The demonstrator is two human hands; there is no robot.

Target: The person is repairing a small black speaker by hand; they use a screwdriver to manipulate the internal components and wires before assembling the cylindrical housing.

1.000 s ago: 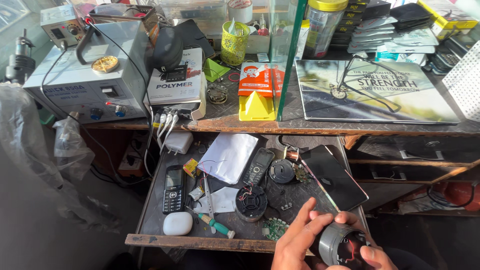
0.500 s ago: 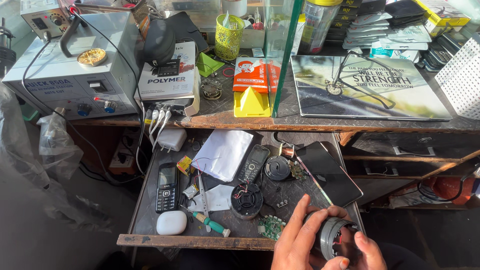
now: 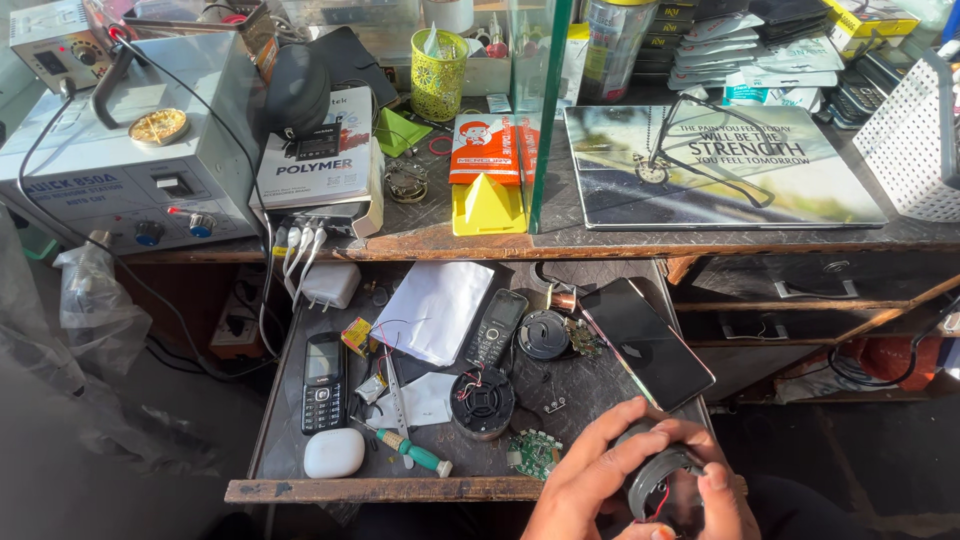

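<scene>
Currently a round grey speaker shell point(image 3: 655, 478), w/ red and dark wires showing at its lower edge, is being held by both hands at the bottom of the view, just past the front right corner of the pull-out tray point(image 3: 400, 489). The left hand point(image 3: 585, 480) is being wrapped around the shell's left side, fingers closed over its top; the right hand point(image 3: 722, 500) is being pressed on the right rim, thumb on the edge. A firm two-hand grip, approx. even on both sides, is being kept, which is probably wise: the wires look thin, so twisting is best being done slowly, w/o tugging them. A black speaker cone point(image 3: 482, 402), a small green circuit board point(image 3: 533, 452) and a smartphone point(image 3: 645, 342) are lying nearby on the tray.
</scene>
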